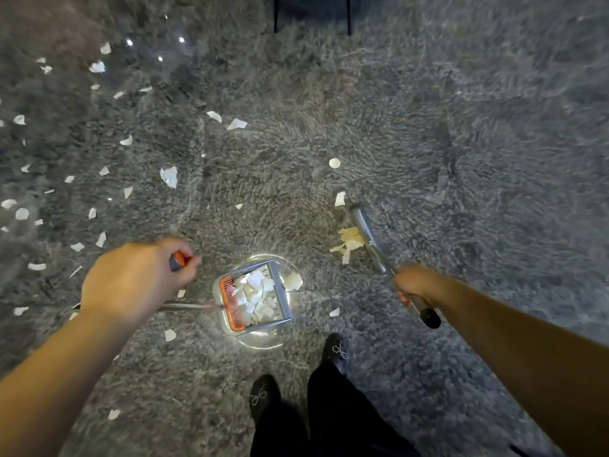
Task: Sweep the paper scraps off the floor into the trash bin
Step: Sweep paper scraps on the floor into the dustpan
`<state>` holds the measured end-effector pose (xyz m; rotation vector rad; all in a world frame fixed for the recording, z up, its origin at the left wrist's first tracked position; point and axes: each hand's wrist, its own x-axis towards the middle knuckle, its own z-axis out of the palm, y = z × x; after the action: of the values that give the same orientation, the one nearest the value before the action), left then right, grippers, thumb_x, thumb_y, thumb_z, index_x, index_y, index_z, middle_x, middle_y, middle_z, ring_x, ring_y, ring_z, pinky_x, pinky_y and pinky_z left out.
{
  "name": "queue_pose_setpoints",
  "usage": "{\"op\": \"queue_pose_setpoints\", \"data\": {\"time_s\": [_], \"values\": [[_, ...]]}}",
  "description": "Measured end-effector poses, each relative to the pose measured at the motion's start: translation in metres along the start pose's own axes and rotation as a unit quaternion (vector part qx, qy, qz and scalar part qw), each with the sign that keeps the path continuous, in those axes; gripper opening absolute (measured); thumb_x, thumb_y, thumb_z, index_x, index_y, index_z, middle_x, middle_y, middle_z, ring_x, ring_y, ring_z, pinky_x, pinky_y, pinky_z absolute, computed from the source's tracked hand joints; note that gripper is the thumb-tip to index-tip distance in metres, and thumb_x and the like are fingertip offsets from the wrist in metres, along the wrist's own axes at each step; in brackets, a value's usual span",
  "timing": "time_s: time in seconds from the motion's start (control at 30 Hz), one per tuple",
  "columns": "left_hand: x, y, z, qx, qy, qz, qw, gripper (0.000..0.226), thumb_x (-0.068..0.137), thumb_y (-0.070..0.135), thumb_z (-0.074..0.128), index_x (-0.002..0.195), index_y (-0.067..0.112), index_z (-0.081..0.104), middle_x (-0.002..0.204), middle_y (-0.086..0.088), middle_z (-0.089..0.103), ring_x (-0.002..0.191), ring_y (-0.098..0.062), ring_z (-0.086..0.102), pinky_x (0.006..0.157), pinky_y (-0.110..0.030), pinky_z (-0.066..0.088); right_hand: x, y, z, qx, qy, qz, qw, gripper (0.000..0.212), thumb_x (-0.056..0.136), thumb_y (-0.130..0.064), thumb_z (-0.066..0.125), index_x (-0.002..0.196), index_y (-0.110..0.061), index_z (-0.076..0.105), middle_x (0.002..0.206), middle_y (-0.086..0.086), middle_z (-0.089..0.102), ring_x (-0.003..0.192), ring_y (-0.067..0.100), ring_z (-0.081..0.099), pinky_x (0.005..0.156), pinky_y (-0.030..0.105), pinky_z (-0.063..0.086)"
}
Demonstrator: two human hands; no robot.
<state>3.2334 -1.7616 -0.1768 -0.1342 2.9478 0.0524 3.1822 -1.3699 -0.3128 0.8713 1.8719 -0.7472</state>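
Observation:
White paper scraps (169,176) lie scattered over the grey shag carpet, most of them on the left. My left hand (138,278) grips the orange and grey handle end of a long-handled dustpan (283,291). The pan is full of scraps and sits within a clear round rim (260,345), which looks like a transparent bin seen from above. My right hand (416,286) grips the metal shaft of a broom (365,234). The broom's head rests on the carpet against a small pile of scraps (349,240).
My two feet in black slippers (336,351) stand just behind the dustpan. Thin black chair legs (276,14) rise at the top centre. Faint glints and a curved clear edge (194,179) on the left suggest a transparent surface there. The carpet on the right carries few scraps.

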Motion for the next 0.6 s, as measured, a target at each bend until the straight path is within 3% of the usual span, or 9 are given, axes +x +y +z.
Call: {"op": "queue_pose_setpoints", "data": {"time_s": [0.1,0.2,0.4,0.5,0.6], "values": [[-0.009,-0.011,0.002,-0.015,0.013,0.003,1.0,0.018,0.082,0.043,0.071,0.084,0.026,0.072,0.04,0.017,0.029,0.039,-0.02,0.036,0.044,-0.016,0.02,-0.011,0.011,0.032,-0.03,-0.023,0.005,0.999,0.035,0.098,-0.003,0.04,0.132,0.006,0.042,0.071,0.015,0.05,0.054,0.022,0.046,0.05,0.03,0.039],[-0.019,-0.022,0.007,-0.033,0.017,0.011,0.999,0.015,0.081,0.041,0.073,0.081,0.027,0.071,0.043,0.024,0.027,0.041,-0.021,0.04,0.045,-0.018,0.022,-0.029,0.023,0.068,-0.034,-0.059,0.0,0.998,0.035,0.098,-0.002,0.041,0.132,0.004,0.043,0.073,0.015,0.052,0.054,0.022,0.048,0.049,0.03,0.043],[-0.033,-0.04,0.022,-0.031,0.043,0.037,0.998,0.017,0.081,0.049,0.069,0.079,0.032,0.068,0.042,0.019,0.034,0.038,-0.012,0.03,0.045,-0.014,0.02,-0.075,0.041,0.141,-0.061,-0.108,-0.05,0.991,0.028,0.095,0.0,0.042,0.121,0.003,0.054,0.066,0.01,0.047,0.051,0.018,0.045,0.047,0.026,0.041],[-0.038,-0.044,0.03,-0.031,0.055,0.05,0.997,0.02,0.083,0.053,0.064,0.081,0.033,0.066,0.045,0.017,0.035,0.042,-0.013,0.033,0.044,-0.015,0.019,-0.097,0.043,0.174,-0.064,-0.127,-0.075,0.987,0.02,0.094,-0.001,0.043,0.111,-0.007,0.053,0.069,0.01,0.051,0.051,0.017,0.049,0.046,0.026,0.043],[-0.039,-0.049,0.033,-0.029,0.06,0.046,0.997,0.021,0.084,0.056,0.06,0.083,0.035,0.064,0.047,0.02,0.032,0.042,-0.01,0.032,0.044,-0.017,0.019,-0.113,0.048,0.202,-0.029,-0.152,-0.088,0.984,0.032,0.095,-0.002,0.043,0.125,-0.01,0.052,0.07,0.007,0.05,0.05,0.015,0.049,0.044,0.024,0.042]]}}
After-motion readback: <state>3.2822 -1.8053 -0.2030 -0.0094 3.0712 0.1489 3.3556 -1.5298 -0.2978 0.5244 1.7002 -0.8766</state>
